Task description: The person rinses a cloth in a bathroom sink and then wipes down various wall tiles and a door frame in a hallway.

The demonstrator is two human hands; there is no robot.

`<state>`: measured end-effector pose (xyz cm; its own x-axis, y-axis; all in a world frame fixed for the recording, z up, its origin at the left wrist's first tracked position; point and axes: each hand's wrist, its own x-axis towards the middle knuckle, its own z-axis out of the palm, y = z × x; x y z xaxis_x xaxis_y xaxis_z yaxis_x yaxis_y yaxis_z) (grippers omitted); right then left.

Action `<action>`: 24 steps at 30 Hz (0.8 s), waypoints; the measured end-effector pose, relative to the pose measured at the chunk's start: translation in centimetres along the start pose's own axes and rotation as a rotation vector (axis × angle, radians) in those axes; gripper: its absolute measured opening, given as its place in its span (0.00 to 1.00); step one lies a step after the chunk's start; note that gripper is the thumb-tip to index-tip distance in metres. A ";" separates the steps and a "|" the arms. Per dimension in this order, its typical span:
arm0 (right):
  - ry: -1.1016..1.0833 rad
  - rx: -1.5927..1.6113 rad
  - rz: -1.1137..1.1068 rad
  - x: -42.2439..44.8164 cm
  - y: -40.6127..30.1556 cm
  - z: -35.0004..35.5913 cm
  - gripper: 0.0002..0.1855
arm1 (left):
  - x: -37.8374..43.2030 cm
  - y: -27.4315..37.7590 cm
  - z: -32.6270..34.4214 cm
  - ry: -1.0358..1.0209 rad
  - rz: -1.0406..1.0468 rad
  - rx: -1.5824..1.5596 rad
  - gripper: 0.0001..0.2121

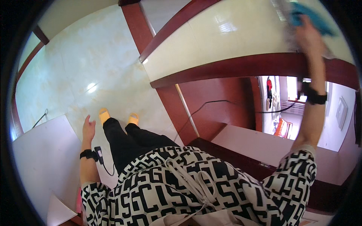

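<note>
My right hand (309, 36) is raised at the upper right, its fingers closed on a blue cloth (318, 21). Both are blurred. They are in front of a cream, shiny tiled wall surface (243, 28), just beyond a dark red wooden trim (226, 67). Something pale and see-through lies around the hand, but I cannot tell what it is. My left hand (89, 128) hangs low at my side with nothing in it, its thumb and fingers apart. It is near the edge of a pale flat panel (48, 155). Each wrist wears a black strap.
Glossy marbled floor tiles (76, 67) spread to the left, under my feet in yellow slippers (104, 115). Red wooden panels (215, 104) stand to the right, with a thin black cable (208, 103) across them. Past them, a bright room holds an orange chair (280, 127).
</note>
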<state>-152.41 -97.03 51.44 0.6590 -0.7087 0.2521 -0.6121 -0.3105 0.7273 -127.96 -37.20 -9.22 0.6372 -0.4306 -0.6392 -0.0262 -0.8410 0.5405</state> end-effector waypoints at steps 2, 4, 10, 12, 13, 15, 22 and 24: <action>-0.247 0.030 -0.158 -5.0 -10.3 1.8 0.20 | -2.0 4.7 -0.3 0.007 0.116 0.017 0.24; -0.436 0.049 -0.476 -9.0 -16.1 7.9 0.13 | -1.8 6.8 -0.1 0.020 0.187 -0.026 0.24; -0.425 0.200 -0.663 -17.2 -31.5 20.8 0.09 | -8.0 -4.7 -2.7 0.051 0.023 0.021 0.25; -0.406 0.177 -0.751 -19.7 -33.8 24.5 0.11 | -11.7 -9.8 -3.6 0.085 -0.025 0.038 0.25; -0.380 0.166 -0.797 -20.8 -34.0 25.9 0.11 | -13.6 -10.9 -4.4 0.099 -0.072 0.022 0.25; -0.395 0.170 -0.787 -20.6 -33.4 26.4 0.13 | -17.5 -11.4 -6.4 0.039 -0.326 0.013 0.25; 0.139 0.196 -0.499 -5.4 -18.7 14.8 0.19 | -18.7 -32.3 -1.7 0.027 -0.497 0.044 0.26; 0.342 -0.116 -0.325 -0.4 -12.1 7.4 0.22 | -16.5 -29.7 -0.7 0.014 -0.488 0.004 0.25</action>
<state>-148.52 -97.66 37.83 0.9259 -0.3316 0.1811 -0.3106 -0.3950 0.8646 -137.11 -4.90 -14.32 0.5857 0.0190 -0.8103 0.2756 -0.9448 0.1770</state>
